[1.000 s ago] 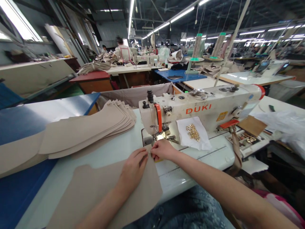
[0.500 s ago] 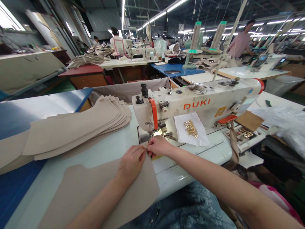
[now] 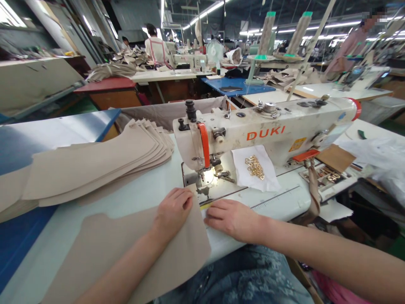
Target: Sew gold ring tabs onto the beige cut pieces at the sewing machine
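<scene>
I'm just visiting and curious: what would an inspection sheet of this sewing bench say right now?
Surface: pale sewing table, with a blue table adjoining on the left.
Job's things: beige cut piece lying flat, its corner at the foot of the sewing machine.
Clutter: stack of beige pieces; gold rings on a white cloth; brown card.
Hands: left hand flat on the cut piece; right hand flat on the table beside its edge, holding nothing.
Cables: nothing seen; only a beige strap hanging off the table edge.
Surroundings: more sewing benches, thread cones, other people at work behind.
</scene>
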Demonstrator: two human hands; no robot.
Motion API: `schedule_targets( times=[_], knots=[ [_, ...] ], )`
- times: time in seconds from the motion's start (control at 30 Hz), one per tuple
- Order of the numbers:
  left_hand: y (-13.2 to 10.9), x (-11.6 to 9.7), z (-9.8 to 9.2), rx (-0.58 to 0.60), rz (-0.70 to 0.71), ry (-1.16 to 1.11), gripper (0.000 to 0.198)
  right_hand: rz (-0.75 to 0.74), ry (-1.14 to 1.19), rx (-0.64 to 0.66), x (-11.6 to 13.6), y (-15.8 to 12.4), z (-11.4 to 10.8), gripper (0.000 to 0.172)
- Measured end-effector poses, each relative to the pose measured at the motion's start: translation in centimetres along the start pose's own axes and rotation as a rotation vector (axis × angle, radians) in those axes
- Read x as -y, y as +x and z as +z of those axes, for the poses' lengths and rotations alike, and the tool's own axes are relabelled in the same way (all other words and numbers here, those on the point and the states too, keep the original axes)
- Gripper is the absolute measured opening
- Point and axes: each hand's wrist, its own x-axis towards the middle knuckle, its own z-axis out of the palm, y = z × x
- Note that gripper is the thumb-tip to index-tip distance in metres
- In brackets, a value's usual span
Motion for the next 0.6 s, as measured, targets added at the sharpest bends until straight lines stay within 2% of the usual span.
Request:
schedule_targets(
  times=[0.1,0.33,0.6],
  knots=[
    [0.0,0.0,0.0,-0.003,-0.007,-0.008,0.018,-0.043,-0.092,-0.019,0.3,-0.1,0.3,0.021],
    [-0.1,0.1,-0.2,0.014,-0.001,-0.024,0.019,0.104,-0.062,-0.173,0.4,2.6,1.9,0.011],
    [-0.1,0.3,0.0,0.007,0.043,0.003,0.019,0.079,-0.025,-0.149,0.8,2.7,2.8,0.012]
  ],
)
